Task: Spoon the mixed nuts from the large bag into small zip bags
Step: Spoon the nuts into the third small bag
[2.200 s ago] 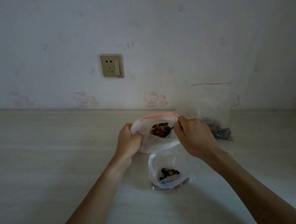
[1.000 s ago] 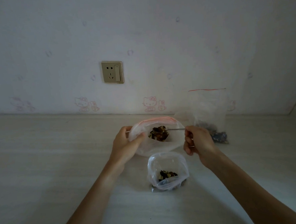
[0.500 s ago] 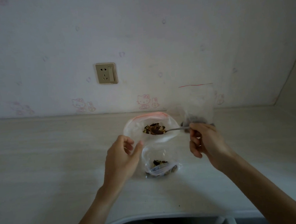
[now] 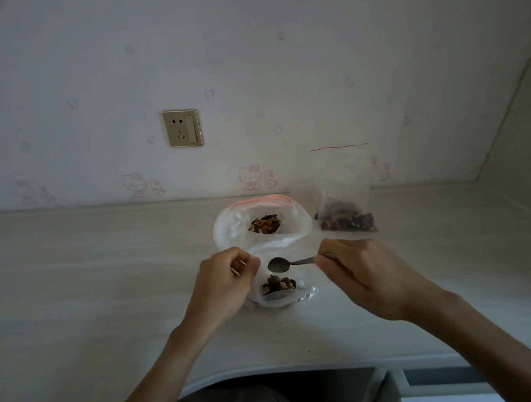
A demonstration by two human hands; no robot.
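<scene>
The large clear bag (image 4: 232, 231) with an orange zip rim stands open on the desk, mixed nuts (image 4: 265, 224) inside. In front of it stands a small zip bag (image 4: 284, 297) with some nuts at its bottom. My left hand (image 4: 224, 281) pinches the small bag's left rim and holds it open. My right hand (image 4: 360, 272) grips the handle of a metal spoon (image 4: 279, 264). The spoon's bowl hangs over the small bag's mouth and looks empty.
Another small zip bag (image 4: 344, 189) with nuts in it leans upright against the wall at the back right. A wall socket (image 4: 182, 128) sits above the pale desk (image 4: 91, 273). The desk's curved front edge runs below my arms.
My right hand carried the loaded spoon from the large bag toward me to the small bag, and the spoon is now empty. My left hand let go of the large bag and took the small bag's rim.
</scene>
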